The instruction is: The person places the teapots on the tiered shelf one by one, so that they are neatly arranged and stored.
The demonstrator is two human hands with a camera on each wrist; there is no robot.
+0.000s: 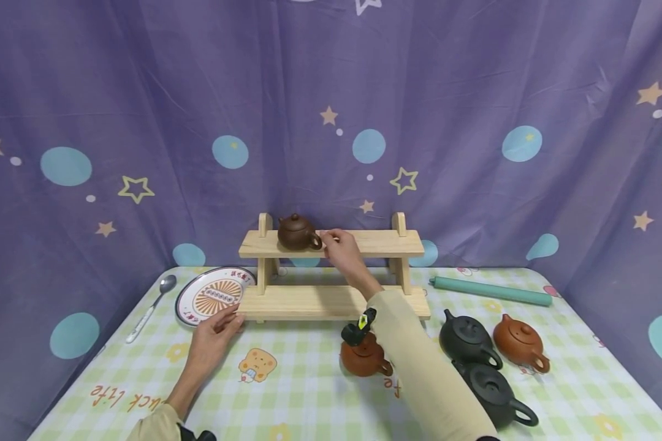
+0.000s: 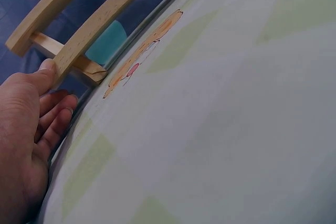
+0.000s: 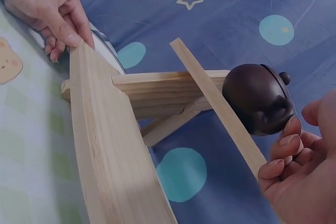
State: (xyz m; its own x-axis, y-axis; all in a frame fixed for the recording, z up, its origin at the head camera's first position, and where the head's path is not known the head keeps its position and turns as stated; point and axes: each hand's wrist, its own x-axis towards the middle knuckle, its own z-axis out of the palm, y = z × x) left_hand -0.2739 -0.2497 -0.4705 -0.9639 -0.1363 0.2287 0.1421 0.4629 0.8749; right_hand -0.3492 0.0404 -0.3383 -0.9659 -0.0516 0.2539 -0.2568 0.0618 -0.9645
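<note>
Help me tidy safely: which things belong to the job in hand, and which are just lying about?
In the job:
Dark brown teapot, right hand at its handle
Wooden rack, left hand at its lower shelf
Perhaps also two black teapots and two reddish-brown teapots

Probably lying about:
Plate
Spoon
Green rod

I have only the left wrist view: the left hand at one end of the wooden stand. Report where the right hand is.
Observer: The right hand is at the upper shelf, its fingertips by the handle of a brown teapot.

Operator: Tell me what's on the cloth in front of the stand.

Observer: A reddish-brown teapot, partly hidden beneath the right wrist in the head view.

Operator: Now the table's right side.

Observer: Three teapots, two black and one orange-brown, lie nearer than a green rod.
</note>
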